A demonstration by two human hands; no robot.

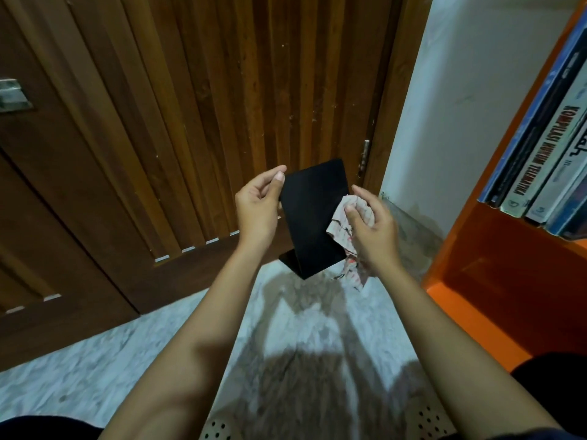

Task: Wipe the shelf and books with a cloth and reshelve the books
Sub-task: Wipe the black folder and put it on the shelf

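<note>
A black L-shaped bookend point(309, 217) is held up in front of me over the floor. My left hand point(259, 206) pinches its upper left edge. My right hand point(370, 228) is shut on a crumpled pale cloth point(344, 231) with red and dark marks, pressed against the bookend's right side; a loose end of the cloth hangs below the hand. At the right stands the orange shelf point(495, 265), with several books point(540, 147) upright on its upper level.
A dark wooden slatted door point(222, 106) fills the background, with a white wall point(451, 106) to its right. The floor point(95, 360) is pale marble-patterned tile. A perforated seat edge point(219, 430) shows at the bottom.
</note>
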